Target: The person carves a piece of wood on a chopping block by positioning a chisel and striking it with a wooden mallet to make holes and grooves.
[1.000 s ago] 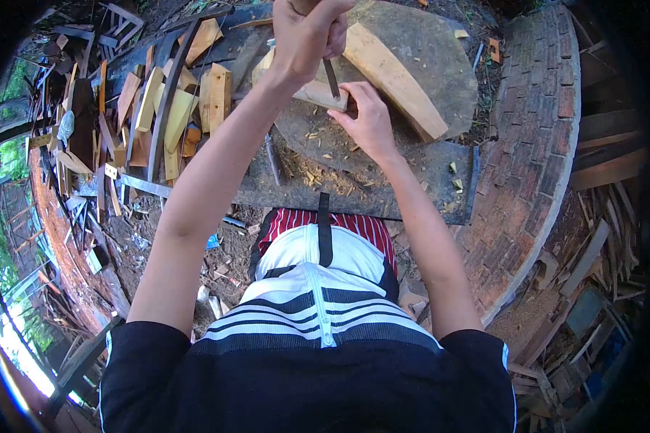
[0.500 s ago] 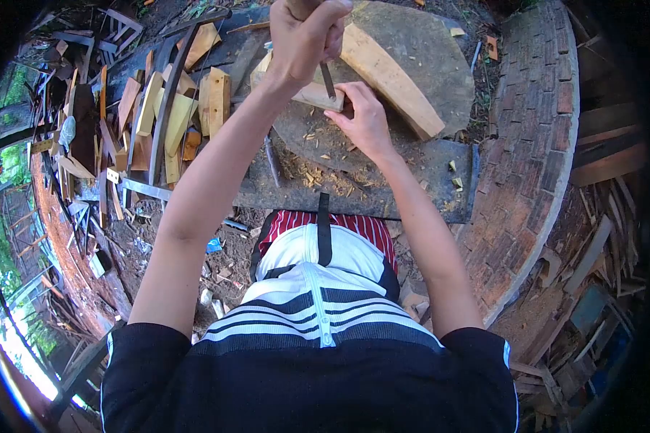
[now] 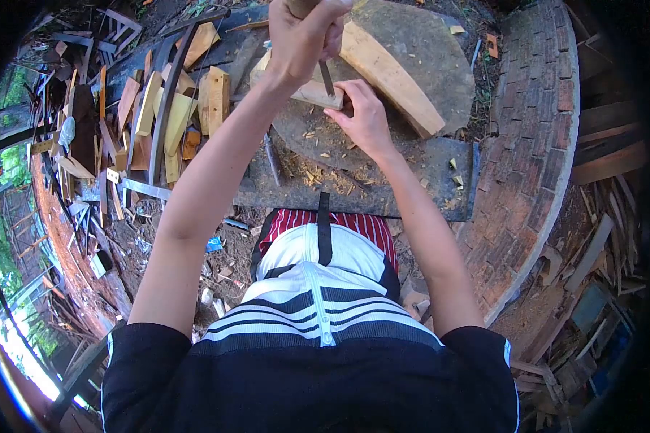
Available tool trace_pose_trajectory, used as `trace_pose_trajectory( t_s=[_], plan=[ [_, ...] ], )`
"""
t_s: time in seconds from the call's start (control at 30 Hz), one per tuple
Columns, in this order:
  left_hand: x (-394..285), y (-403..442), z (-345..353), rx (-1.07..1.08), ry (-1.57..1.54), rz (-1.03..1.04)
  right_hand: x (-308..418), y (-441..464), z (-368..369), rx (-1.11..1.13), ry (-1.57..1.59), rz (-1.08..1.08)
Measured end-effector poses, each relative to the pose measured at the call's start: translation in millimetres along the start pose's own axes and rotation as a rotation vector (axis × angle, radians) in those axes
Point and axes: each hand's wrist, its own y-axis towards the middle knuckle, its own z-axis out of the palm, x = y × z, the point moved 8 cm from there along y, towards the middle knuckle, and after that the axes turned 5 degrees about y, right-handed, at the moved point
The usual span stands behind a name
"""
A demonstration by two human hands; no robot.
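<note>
While my left hand point(image 3: 303, 40) is wrapped in a fist around the tool's wooden handle point(image 3: 301, 7) at the top centre of the frame, its dark blade point(image 3: 327, 79) slants down and slightly right, the tip at the right end of a small wood block point(image 3: 318, 94). My right hand point(image 3: 365, 119) grips that end, thumb at the near edge and fingers curled behind. The block lies in the upper centre, its long axis running from upper left down to lower right at a shallow slope, partly hidden by my left wrist. Just right of it, a thick beam point(image 3: 393, 79) slopes more steeply the same way. Below my hands, shavings point(image 3: 318, 175) litter the dark worktop point(image 3: 440, 173), near a dark rod point(image 3: 273, 160) standing almost vertical in the frame. Offcuts point(image 3: 214, 101) crowd the upper left.
</note>
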Motion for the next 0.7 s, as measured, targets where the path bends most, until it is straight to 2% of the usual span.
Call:
trace_pose_trajectory(
  t_s=[0.33, 0.43, 0.53, 0.6, 0.7],
  plan=[
    [-9.0, -8.2, 1.0, -0.033, 0.104, 0.085, -1.8, 3.7, -0.6, -0.011, 0.011, 0.021],
    [-6.2, -5.8, -2.6, -0.045, 0.090, 0.050, -0.1, 13.9, 0.0, -0.027, 0.015, -0.002],
    [-11.3, -0.5, -4.4, -0.019, 0.127, 0.127, -2.3, 26.3, 8.0, -0.013, 0.007, 0.010],
    [-17.0, 2.2, -10.0, -0.056, 0.168, 0.162, -2.9, 30.1, 8.2, -0.092, 0.005, 0.020],
    [-12.5, 7.1, -20.4, -0.097, 0.085, 0.141, -0.9, 30.9, 9.1, -0.077, -0.017, 0.023]
  ],
)
